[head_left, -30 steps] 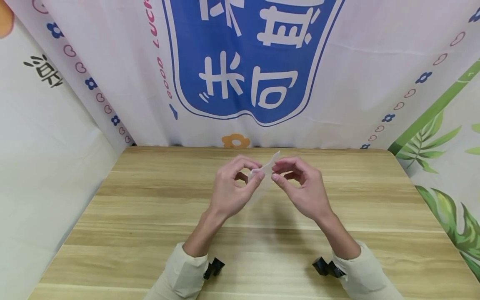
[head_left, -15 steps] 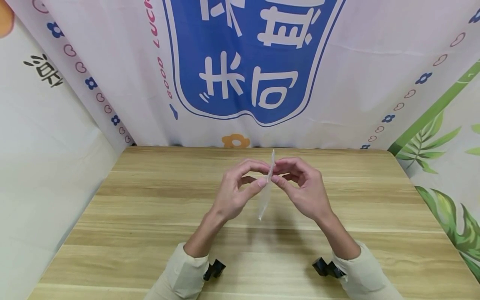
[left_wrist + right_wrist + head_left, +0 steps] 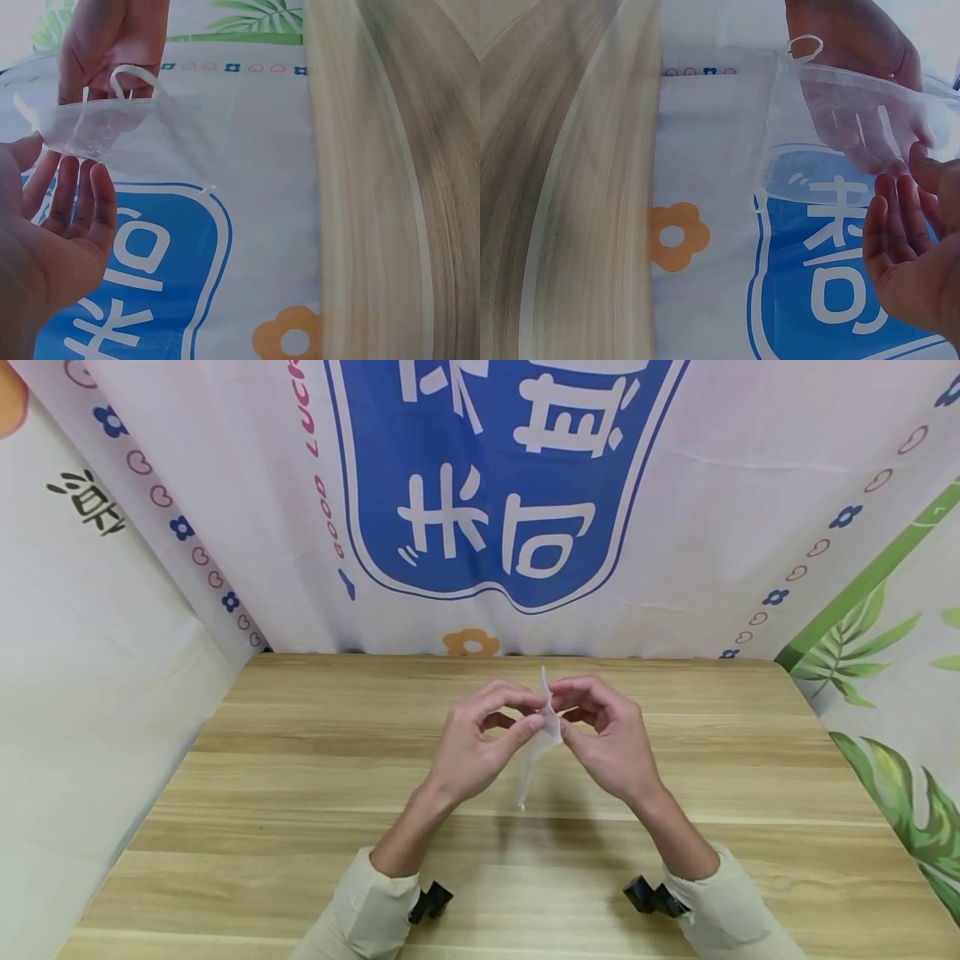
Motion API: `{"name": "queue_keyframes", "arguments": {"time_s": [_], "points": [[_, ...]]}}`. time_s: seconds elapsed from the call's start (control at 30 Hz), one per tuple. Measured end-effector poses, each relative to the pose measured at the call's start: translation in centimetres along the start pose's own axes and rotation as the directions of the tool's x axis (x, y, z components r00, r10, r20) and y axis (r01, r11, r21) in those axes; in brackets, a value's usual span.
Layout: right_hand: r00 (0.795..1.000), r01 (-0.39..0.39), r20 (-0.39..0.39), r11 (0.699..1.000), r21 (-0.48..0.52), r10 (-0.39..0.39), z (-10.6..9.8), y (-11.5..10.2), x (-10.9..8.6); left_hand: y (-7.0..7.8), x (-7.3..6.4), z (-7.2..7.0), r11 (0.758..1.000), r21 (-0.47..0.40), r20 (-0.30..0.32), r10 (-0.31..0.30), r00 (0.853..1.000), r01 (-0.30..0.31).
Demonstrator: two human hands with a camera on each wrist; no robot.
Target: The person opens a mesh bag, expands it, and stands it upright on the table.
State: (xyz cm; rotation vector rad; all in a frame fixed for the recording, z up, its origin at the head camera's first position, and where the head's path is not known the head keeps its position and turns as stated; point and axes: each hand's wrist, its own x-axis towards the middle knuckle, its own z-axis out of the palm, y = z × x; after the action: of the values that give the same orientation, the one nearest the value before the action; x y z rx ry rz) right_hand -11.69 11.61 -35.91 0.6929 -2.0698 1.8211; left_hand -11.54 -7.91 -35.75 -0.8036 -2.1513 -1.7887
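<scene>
A thin see-through bag (image 3: 534,753) with a white cord loop (image 3: 137,69) hangs between my two hands above the table. My left hand (image 3: 474,747) pinches its upper edge from the left with thumb and fingers. From the other side my right hand (image 3: 613,743) holds the same edge, its thumb and fingertips close to the left ones. In the right wrist view the bag (image 3: 817,112) lets the fingers behind it show through. The lower end of the bag dangles free, with a small white knot (image 3: 522,807) at its tip.
Below the hands lies a wood-grain table (image 3: 300,827). A printed white curtain (image 3: 720,527) with a blue panel (image 3: 480,581) rises behind its back edge. A black camera mount (image 3: 431,900) sits at the left cuff, another (image 3: 654,896) at the right.
My left hand has shifted right, closer to my right hand, which has stayed nearly in place. The bag has swung edge-on toward the head camera, and its upper edge now bends toward the right thumb.
</scene>
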Motion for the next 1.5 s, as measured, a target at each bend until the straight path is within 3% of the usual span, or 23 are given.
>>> {"name": "queue_keyframes", "arguments": {"time_s": [0.33,0.63,0.83,1.03,1.17,1.5], "points": [[0.998,0.034,-0.053,0.998,-0.055,-0.037,0.1,0.1,-0.1,0.1,0.0,0.4,1.0,0.019,-0.041,0.0,0.999,0.0],[0.998,0.061,-0.025,0.994,-0.095,-0.063,-0.1,0.1,0.0,-0.1,0.1,-0.2,0.998,0.06,-0.072,-0.02,0.997,0.025],[0.996,0.093,0.024,0.982,-0.165,-0.09,-0.6,0.1,0.2,-0.2,0.4,-0.8,0.992,0.124,-0.08,0.03,0.996,-0.02],[0.987,0.157,0.077,0.945,-0.289,-0.14,-1.5,-0.1,0.5,-0.3,0.5,-1.5,0.974,0.214,-0.063,0.092,0.994,-0.077],[0.984,0.173,0.102,0.931,-0.321,-0.147,-1.8,-0.2,0.5,-0.4,0.5,-1.6,0.968,0.236,-0.04,0.1,0.994,-0.088],[0.996,0.045,0.087,0.974,-0.224,-0.026,-1.1,-0.3,0.2,-0.4,0.3,-0.7,0.976,0.205,-0.066,0.088,0.994,-0.073]]}}
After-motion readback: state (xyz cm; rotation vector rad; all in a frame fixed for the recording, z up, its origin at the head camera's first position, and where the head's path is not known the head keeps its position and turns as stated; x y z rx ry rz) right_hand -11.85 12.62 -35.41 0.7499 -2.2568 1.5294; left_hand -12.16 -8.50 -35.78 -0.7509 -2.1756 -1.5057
